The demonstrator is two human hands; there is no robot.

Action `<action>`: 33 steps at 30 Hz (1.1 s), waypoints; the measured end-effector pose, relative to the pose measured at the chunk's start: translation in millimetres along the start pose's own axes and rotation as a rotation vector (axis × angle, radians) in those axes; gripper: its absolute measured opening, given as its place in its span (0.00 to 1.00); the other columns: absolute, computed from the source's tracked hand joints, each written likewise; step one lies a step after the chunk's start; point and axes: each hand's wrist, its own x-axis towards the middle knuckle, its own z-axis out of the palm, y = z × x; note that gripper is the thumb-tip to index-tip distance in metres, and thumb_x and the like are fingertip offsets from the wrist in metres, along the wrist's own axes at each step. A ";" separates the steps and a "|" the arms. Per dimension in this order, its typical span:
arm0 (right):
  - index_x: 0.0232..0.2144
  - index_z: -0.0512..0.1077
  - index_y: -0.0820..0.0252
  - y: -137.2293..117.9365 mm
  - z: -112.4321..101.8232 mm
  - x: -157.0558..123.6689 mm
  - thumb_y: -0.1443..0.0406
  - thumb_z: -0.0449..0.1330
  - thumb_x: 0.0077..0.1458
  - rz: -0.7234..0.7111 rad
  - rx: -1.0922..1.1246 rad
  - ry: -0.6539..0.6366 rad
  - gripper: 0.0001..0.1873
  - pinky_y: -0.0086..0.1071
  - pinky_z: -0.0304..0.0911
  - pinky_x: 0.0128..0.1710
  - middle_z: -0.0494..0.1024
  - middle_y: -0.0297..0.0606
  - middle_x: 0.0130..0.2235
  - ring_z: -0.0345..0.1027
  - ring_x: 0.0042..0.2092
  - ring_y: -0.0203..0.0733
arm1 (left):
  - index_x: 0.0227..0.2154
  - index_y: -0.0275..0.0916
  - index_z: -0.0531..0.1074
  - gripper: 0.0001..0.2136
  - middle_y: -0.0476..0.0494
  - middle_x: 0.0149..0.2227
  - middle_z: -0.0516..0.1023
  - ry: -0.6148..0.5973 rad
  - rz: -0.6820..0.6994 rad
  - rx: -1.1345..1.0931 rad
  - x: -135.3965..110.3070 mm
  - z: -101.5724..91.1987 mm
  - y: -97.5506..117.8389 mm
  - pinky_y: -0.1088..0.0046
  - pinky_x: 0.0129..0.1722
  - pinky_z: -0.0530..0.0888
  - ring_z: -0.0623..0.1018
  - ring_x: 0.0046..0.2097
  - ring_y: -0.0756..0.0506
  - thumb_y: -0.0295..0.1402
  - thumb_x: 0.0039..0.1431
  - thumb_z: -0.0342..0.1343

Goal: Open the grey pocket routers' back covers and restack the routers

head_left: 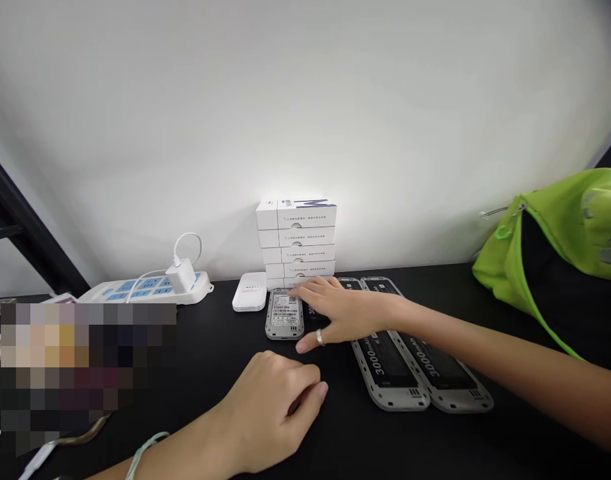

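Observation:
My left hand [278, 400] rests on the black tabletop in a loose fist, thumb alongside the curled index finger. My right hand [348, 307], a ring on its thumb, is stretched out flat with fingers apart. Its fingertips reach the upper right edge of a small grey device [285, 317] with a white printed label. Under the palm lies a black battery [312, 310] marked 3000, mostly hidden. Beneath and beside the right forearm are two longer-looking grey open-backed devices, one [393, 370] left of the other [445, 373], with black 3000mAh batteries in them.
White boxes [298, 235] stand stacked against the wall. Left of them lies a white rounded case [250, 291]. Farther left, a power strip [120, 290] holds a white charger [181, 275] with a cable. A lime-green bag [550, 227] sits at right. A blurred patch covers the left side.

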 end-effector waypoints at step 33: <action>0.65 0.52 0.51 -0.8 17.6 -62.6 0.43 0.67 0.40 0.025 0.101 0.007 0.55 0.62 0.41 0.63 0.61 0.45 0.62 0.47 0.64 0.66 | 0.19 0.40 0.57 0.31 0.56 0.16 0.61 0.069 -0.271 -0.015 1.1 -2.8 1.5 0.73 0.21 0.51 0.58 0.18 0.52 0.65 0.37 0.59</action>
